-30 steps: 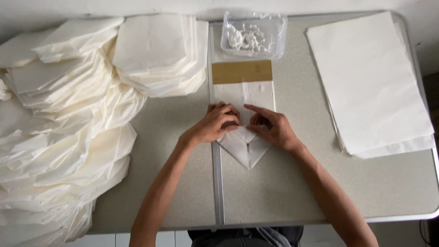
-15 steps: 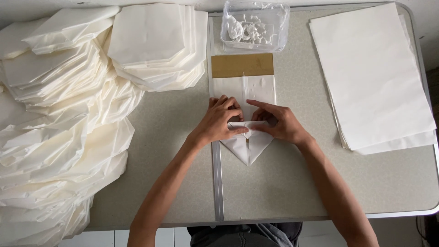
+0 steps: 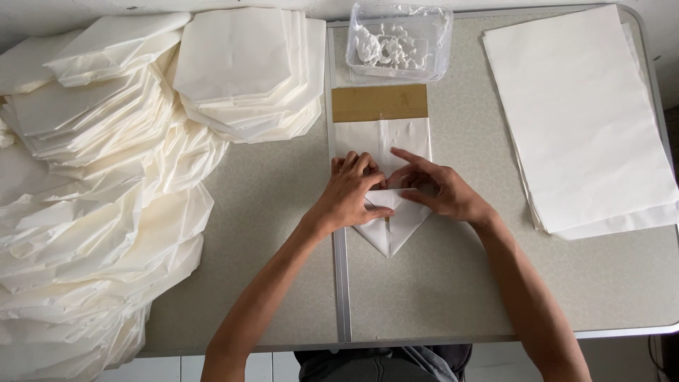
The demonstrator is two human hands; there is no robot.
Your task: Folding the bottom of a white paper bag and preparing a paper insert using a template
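Note:
A white paper sheet (image 3: pixel 385 141) lies flat on the grey table (image 3: pixel 453 283), its near end folded into a point (image 3: pixel 389 237). A brown cardboard strip (image 3: pixel 380 103) lies across its far end. My left hand (image 3: pixel 350 191) presses on the fold with its fingers bent. Beside it my right hand (image 3: pixel 438 187) pinches the folded flap, its forefinger stretched out over the paper. Both hands touch the same sheet at its middle.
A clear plastic tub (image 3: pixel 399 41) with white paste stands at the far edge. A stack of flat white sheets (image 3: pixel 580 120) lies to the right. Piles of folded white paper pieces (image 3: pixel 106 184) cover the left side, another pile (image 3: pixel 244 71) at the far left-centre.
The folded point has been turned up and creased further. My hands have drawn closer together over the fold. The camera has shifted slightly nearer.

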